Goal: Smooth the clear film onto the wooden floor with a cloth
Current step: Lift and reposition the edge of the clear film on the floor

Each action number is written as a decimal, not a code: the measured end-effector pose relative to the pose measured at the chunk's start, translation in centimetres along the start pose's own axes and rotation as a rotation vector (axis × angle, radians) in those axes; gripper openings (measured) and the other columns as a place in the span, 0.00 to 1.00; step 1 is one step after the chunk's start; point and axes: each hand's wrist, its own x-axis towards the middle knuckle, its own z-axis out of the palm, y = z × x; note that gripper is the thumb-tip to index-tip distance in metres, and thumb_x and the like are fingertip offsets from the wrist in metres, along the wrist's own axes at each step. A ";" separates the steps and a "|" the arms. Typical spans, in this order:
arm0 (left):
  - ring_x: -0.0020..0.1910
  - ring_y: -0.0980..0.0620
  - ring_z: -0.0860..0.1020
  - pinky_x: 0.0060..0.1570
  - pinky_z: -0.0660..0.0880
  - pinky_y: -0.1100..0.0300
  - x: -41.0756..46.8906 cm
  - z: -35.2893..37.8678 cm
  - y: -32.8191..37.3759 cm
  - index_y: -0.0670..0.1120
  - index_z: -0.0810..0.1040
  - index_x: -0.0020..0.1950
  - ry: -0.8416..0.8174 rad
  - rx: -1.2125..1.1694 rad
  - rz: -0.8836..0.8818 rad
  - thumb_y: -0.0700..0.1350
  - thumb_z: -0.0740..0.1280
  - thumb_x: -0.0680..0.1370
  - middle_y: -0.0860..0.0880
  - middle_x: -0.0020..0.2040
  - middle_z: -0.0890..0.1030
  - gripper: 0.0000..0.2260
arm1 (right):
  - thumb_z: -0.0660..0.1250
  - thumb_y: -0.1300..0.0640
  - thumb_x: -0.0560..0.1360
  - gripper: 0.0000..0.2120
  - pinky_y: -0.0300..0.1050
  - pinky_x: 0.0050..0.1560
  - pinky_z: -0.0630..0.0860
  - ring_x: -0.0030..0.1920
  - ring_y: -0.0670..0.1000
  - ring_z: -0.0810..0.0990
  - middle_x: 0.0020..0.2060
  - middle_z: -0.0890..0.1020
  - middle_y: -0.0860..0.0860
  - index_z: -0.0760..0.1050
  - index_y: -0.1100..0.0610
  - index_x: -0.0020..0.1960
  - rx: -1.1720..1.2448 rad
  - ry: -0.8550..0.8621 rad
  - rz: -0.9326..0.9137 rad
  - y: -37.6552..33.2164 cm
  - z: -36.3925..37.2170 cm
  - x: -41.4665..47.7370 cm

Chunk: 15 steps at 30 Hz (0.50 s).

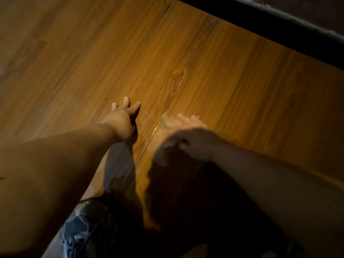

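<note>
Left hand (123, 116) flat, fingers spread, on brown wood-grain plank floor (242, 81) | right hand (188, 140) blurred, cannot tell its grip or the cloth | clear glossy film (155, 128) wrinkled between hands, at right hand's 10 o'clock, running 7-to-1 along planks | right hand nearer.

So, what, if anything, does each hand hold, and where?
Left hand holds nothing, fingers spread on the wooden floor. Right hand is too blurred to tell.

Warm brown wood-plank floor (204, 62); dark wall base (260, 17) along top right; dim, warm light.
</note>
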 end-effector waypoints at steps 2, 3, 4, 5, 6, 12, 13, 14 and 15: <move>0.77 0.40 0.41 0.73 0.52 0.45 -0.4 0.1 0.0 0.59 0.49 0.78 0.009 0.005 0.009 0.40 0.62 0.79 0.50 0.79 0.39 0.34 | 0.61 0.55 0.75 0.27 0.55 0.72 0.54 0.74 0.55 0.58 0.75 0.61 0.51 0.64 0.48 0.73 -0.008 0.194 0.323 3.4 -2.5 -2.3; 0.77 0.41 0.41 0.73 0.51 0.45 -0.7 0.3 0.2 0.58 0.49 0.78 0.017 0.003 0.016 0.40 0.60 0.80 0.50 0.79 0.39 0.32 | 0.61 0.55 0.76 0.27 0.53 0.73 0.56 0.73 0.55 0.58 0.74 0.61 0.51 0.62 0.47 0.74 -0.002 0.281 0.580 6.0 -3.8 -3.8; 0.77 0.41 0.41 0.73 0.51 0.45 -1.0 0.6 0.2 0.58 0.49 0.79 0.023 0.000 0.015 0.39 0.59 0.80 0.50 0.79 0.39 0.32 | 0.59 0.54 0.77 0.26 0.52 0.72 0.57 0.72 0.56 0.59 0.74 0.61 0.52 0.62 0.47 0.74 0.069 0.328 0.848 8.0 -4.8 -5.2; 0.77 0.42 0.40 0.74 0.51 0.44 -1.3 1.0 0.2 0.58 0.49 0.79 0.027 -0.007 0.006 0.39 0.59 0.80 0.50 0.79 0.39 0.32 | 0.57 0.54 0.78 0.24 0.53 0.72 0.58 0.72 0.57 0.60 0.73 0.60 0.52 0.61 0.46 0.74 0.199 0.376 1.089 9.3 -5.4 -6.3; 0.77 0.43 0.40 0.74 0.51 0.43 -1.7 1.4 0.5 0.57 0.49 0.79 0.031 -0.017 -0.006 0.38 0.59 0.79 0.50 0.79 0.39 0.33 | 0.56 0.54 0.78 0.23 0.54 0.72 0.58 0.72 0.57 0.59 0.72 0.59 0.52 0.61 0.46 0.73 0.316 0.408 1.264 9.5 -5.9 -7.0; 0.77 0.40 0.41 0.74 0.49 0.45 -3.7 2.9 3.1 0.51 0.46 0.79 0.024 -0.018 -0.072 0.41 0.60 0.79 0.46 0.78 0.37 0.34 | 0.53 0.49 0.79 0.26 0.56 0.72 0.54 0.75 0.58 0.53 0.76 0.56 0.56 0.59 0.54 0.75 0.004 0.059 0.879 -3.3 2.2 -4.9; 0.77 0.39 0.43 0.73 0.50 0.46 -3.9 3.0 3.7 0.49 0.46 0.79 0.018 -0.004 -0.090 0.42 0.60 0.79 0.44 0.79 0.39 0.33 | 0.54 0.49 0.78 0.28 0.57 0.73 0.52 0.75 0.58 0.52 0.76 0.54 0.55 0.56 0.53 0.76 -0.047 -0.017 0.591 -5.8 3.7 -4.8; 0.76 0.36 0.46 0.73 0.53 0.46 -4.0 3.0 4.4 0.47 0.47 0.79 0.015 0.014 -0.105 0.43 0.60 0.79 0.41 0.78 0.42 0.32 | 0.56 0.50 0.77 0.31 0.58 0.73 0.49 0.76 0.57 0.48 0.77 0.50 0.53 0.52 0.51 0.77 -0.078 -0.131 0.335 -7.6 4.5 -5.2; 0.75 0.34 0.49 0.72 0.56 0.45 -4.1 3.1 5.2 0.45 0.48 0.79 0.014 0.025 -0.107 0.44 0.60 0.79 0.38 0.77 0.45 0.32 | 0.57 0.50 0.77 0.33 0.58 0.74 0.46 0.76 0.55 0.44 0.78 0.45 0.49 0.47 0.49 0.78 -0.077 -0.231 0.156 -8.2 4.5 -5.7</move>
